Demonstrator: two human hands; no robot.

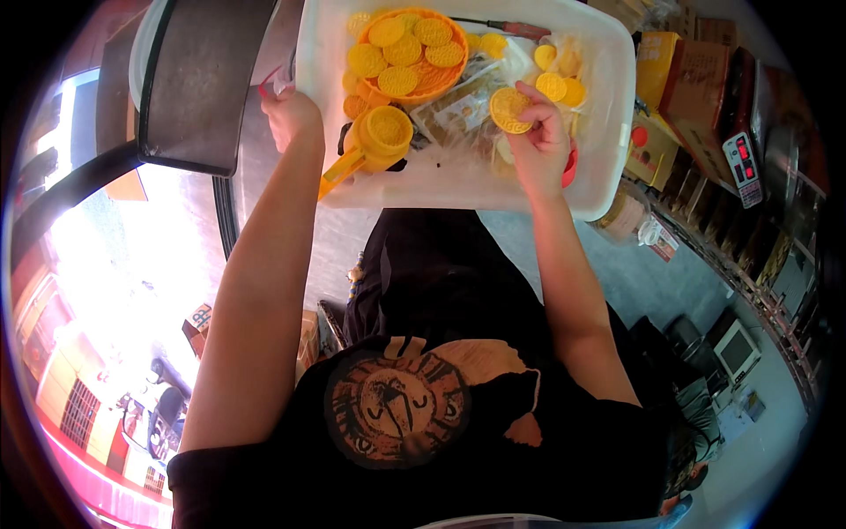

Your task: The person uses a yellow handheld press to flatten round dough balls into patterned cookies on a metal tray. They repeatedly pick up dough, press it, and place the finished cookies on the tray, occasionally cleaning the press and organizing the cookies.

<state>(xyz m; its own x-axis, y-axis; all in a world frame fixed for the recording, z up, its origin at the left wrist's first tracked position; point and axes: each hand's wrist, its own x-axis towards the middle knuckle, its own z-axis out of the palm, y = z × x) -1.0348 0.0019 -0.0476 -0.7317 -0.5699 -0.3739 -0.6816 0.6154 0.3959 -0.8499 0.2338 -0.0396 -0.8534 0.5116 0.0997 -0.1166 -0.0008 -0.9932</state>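
Between thumb and fingers, my right hand [543, 135] grips a round yellow patterned disc [509, 110] above the right half of a white plastic tub [611, 132]. My left hand [291, 116] is at the tub's left edge, its fingers curled around a thin red item [266, 84] that I cannot make out. An orange basket [433, 89] inside the tub bears several similar discs. In front of it stands a yellow handled mould or cup [375, 149] with a patterned round face. A red piece [570, 168] lies partly behind my right wrist.
A red-handled screwdriver [525, 29] lies at the tub's back, near clear plastic bags [462, 106] and more yellow discs [552, 86]. A dark tray [198, 86] stands at left. Cardboard boxes [694, 99], a lidded jar [624, 211] and a red digital display [743, 159] are at right.
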